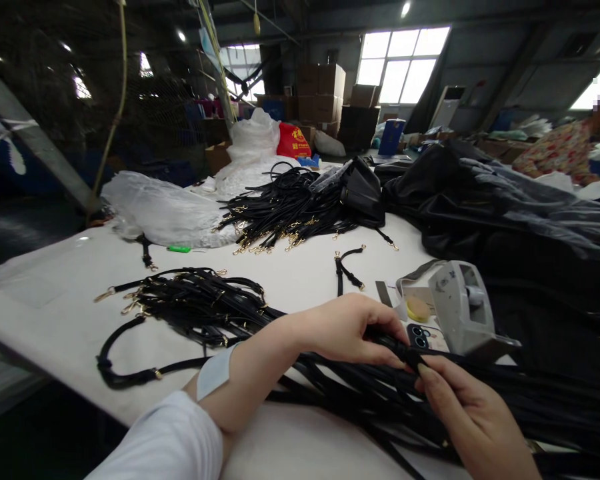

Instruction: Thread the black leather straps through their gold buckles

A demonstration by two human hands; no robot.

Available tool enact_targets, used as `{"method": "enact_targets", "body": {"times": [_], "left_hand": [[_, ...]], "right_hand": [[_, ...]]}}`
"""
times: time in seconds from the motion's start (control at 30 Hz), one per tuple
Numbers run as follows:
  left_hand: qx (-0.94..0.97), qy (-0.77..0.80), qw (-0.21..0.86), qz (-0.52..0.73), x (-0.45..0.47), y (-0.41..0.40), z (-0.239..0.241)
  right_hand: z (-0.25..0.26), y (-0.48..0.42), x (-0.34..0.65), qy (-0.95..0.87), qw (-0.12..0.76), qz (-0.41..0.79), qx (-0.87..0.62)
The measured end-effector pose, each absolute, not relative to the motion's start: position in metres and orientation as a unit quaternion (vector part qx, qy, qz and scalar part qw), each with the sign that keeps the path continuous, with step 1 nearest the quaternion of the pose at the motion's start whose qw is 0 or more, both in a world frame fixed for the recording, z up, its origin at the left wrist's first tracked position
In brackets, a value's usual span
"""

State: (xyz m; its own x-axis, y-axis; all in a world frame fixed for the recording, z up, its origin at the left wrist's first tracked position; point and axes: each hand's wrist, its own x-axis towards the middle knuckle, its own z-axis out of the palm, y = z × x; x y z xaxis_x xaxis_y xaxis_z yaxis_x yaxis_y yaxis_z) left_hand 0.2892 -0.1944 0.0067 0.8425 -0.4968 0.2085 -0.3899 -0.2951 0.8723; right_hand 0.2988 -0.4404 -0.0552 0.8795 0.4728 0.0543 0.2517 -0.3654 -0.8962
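Left hand and right hand, fingers pinched shut on one thin black leather strap, above the tangled strap bundle on the white desk. Risk: the bundle may snag and drag along.

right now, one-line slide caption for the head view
Left hand and right hand pinch one black strap over a strap bundle on a white table, near a tape dispenser.

Daylight pours in from the windows at the back, blown out white, while the left side of the hall sits dark. The white table catches soft light. Straight lines bow at the edges, and the far background looks soft.
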Motion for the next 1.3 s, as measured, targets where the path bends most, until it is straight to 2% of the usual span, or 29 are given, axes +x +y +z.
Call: {"method": "enact_targets", "body": {"times": [0.23, 0.47, 0.63, 0.83, 0.93, 1.03, 1.2, 1.3], "left_hand": [[0.840, -0.297, 0.454, -0.011, 0.290, -0.199, 0.004], [0.839, -0.287, 0.463, -0.021, 0.288, -0.207, 0.002], [0.824, -0.312, 0.472, -0.010, 0.288, -0.207, 0.003], [0.817, -0.251, 0.517, -0.043, 0.286, -0.210, 0.002], [0.821, -0.211, 0.525, -0.076, 0.284, -0.213, 0.004], [0.851, -0.188, 0.481, -0.092, 0.284, -0.214, 0.007], [0.843, -0.260, 0.466, -0.063, 0.284, -0.206, 0.009], [0.830, -0.288, 0.475, -0.049, 0.285, -0.202, 0.007]], "right_hand": [[-0.063, -0.438, 0.300, -0.164, 0.545, 0.226, -0.791], [-0.052, -0.440, 0.300, -0.260, 0.482, 0.157, -0.822], [-0.049, -0.439, 0.301, -0.246, 0.487, 0.091, -0.833], [-0.060, -0.449, 0.303, -0.235, 0.481, 0.037, -0.844], [-0.066, -0.452, 0.305, -0.234, 0.473, 0.034, -0.849], [-0.069, -0.453, 0.306, -0.242, 0.465, 0.051, -0.850], [-0.064, -0.450, 0.304, -0.243, 0.474, 0.030, -0.846], [-0.054, -0.444, 0.299, -0.246, 0.496, 0.066, -0.830]]}}
